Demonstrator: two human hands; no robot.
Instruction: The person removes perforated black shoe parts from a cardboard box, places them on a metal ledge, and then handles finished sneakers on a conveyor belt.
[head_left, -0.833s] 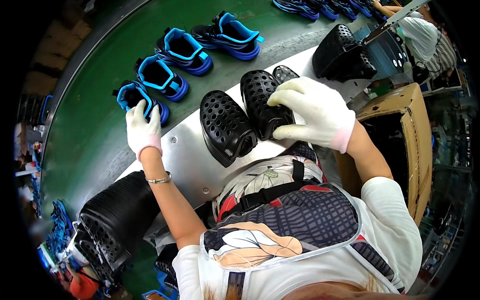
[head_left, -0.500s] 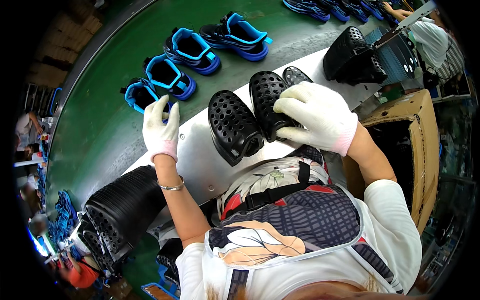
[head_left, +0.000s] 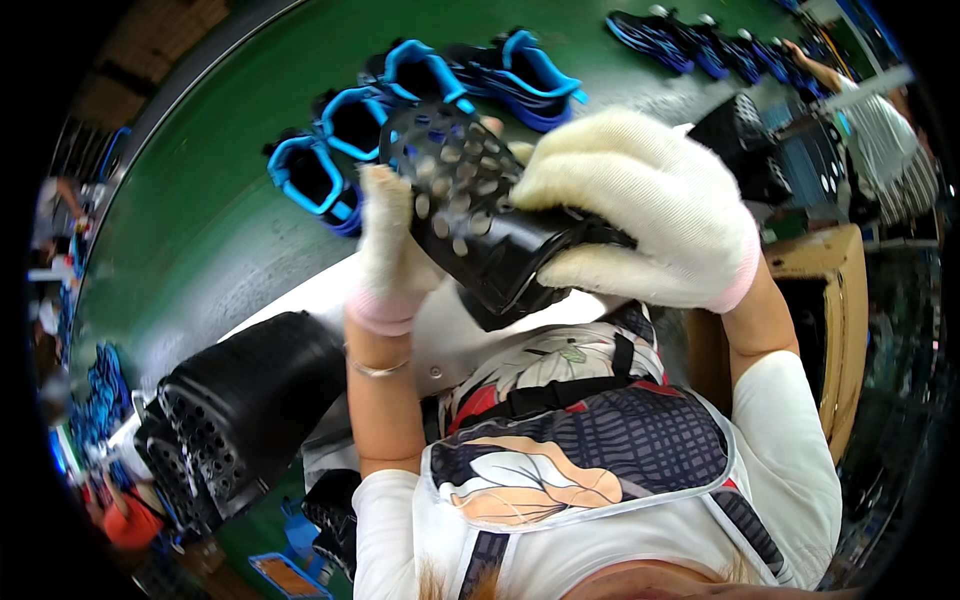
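Between my two gloved hands is a black perforated plastic shoe form (head_left: 450,185), raised and tilted above the metal ledge (head_left: 290,300). My left hand (head_left: 388,235) grips its left side, with fingers passing behind it; light-coloured glove shows through the holes. My right hand (head_left: 645,215) is closed around its right side, thumb at the lower edge. A darker piece (head_left: 485,318) shows just below, mostly hidden, and I cannot tell whether it is a separate form. Beyond my hands, several black shoes with bright blue linings (head_left: 305,175) stand in a row on the green table (head_left: 190,230).
A nested stack of black forms (head_left: 260,390) lies at the left end of the ledge, another (head_left: 745,140) at the right. An open cardboard box (head_left: 845,320) stands by my right elbow. More blue shoes (head_left: 660,45) and a co-worker's arm (head_left: 820,68) are at the far right.
My left hand has moved right and closed on a shoe form. Both hands now hold the form up, where before my right hand rested on forms on the ledge.
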